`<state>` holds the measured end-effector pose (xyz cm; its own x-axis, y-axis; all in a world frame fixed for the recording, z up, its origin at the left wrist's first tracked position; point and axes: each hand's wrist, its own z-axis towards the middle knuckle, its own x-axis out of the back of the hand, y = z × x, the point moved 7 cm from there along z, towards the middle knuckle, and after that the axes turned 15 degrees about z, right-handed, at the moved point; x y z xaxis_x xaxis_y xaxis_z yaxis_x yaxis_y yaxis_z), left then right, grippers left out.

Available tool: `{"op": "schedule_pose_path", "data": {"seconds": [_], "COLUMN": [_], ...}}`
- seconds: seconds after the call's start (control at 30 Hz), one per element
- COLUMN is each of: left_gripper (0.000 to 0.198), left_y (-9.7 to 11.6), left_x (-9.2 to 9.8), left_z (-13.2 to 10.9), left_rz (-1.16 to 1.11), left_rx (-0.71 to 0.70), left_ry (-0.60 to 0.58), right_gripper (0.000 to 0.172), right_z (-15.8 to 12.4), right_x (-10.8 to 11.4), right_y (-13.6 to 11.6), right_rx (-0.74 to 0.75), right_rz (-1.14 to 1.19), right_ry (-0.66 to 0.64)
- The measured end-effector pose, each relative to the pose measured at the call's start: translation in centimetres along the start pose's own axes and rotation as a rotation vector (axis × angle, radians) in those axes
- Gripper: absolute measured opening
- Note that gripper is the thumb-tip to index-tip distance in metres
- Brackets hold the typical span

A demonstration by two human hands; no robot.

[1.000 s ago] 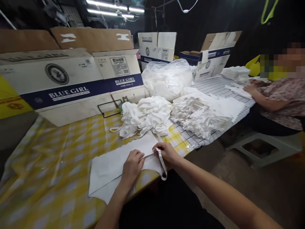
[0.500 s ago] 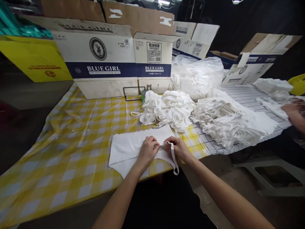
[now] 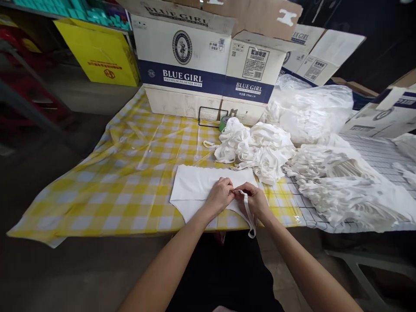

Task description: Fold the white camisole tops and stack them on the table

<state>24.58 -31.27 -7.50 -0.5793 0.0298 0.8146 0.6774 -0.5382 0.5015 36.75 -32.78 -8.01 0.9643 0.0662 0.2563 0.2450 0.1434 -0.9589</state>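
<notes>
A white garment with a scalloped upper edge lies flat on the yellow checked cloth, close to the table's front edge. Over its right part, my left hand pinches the end of a thin white strap. My right hand, fingertips almost touching the left ones, is also closed on this strap. The rest of the strap loops down past the table edge. My fingers hide just what is between the tips. Right behind the garment rises a loose heap of white strapped garments.
Neatly layered white garments lie to the right, with a clear plastic bag of white pieces behind. A large beer carton, a black wire frame and green tape stand at the back. A yellow box is at far left.
The view has swung left, so everything sits further right in the picture and the other person's arm is out of sight. My hands have drawn closer together at the strap.
</notes>
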Motion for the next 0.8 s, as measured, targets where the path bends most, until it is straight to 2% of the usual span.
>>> {"op": "schedule_pose_path", "data": {"seconds": [0.2, 0.33, 0.5, 0.67, 0.73, 0.8], "left_gripper": [0.009, 0.009, 0.011, 0.009, 0.008, 0.008], "left_y": [-0.1, -0.2, -0.2, -0.3, -0.1, 0.1], "left_x": [0.1, 0.0, -0.1, -0.4, -0.3, -0.1], "left_z": [-0.4, -0.5, -0.7, -0.7, -0.7, -0.9], "left_rz": [-0.01, -0.028, -0.045, -0.034, -0.015, 0.015], "left_rx": [0.014, 0.025, 0.024, -0.01, -0.034, -0.059], "left_ry": [-0.006, -0.002, 0.013, 0.015, 0.009, -0.001], "right_gripper": [0.016, 0.024, 0.034, 0.032, 0.033, 0.031], "right_z": [-0.4, -0.7, -1.3, -2.4, -3.0, -3.6], "right_x": [-0.3, -0.4, -0.4, -0.7, -0.7, -0.2], "right_y": [-1.5, -2.4, -2.6, -2.5, -2.3, -1.8], "right_rx": [0.107, 0.18, 0.235, 0.302, 0.288, 0.195], "right_rz": [-0.219, -0.352, -0.494, -0.653, -0.657, -0.581], "right_ry": [-0.035, -0.063, -0.128, -0.193, -0.204, -0.14]}}
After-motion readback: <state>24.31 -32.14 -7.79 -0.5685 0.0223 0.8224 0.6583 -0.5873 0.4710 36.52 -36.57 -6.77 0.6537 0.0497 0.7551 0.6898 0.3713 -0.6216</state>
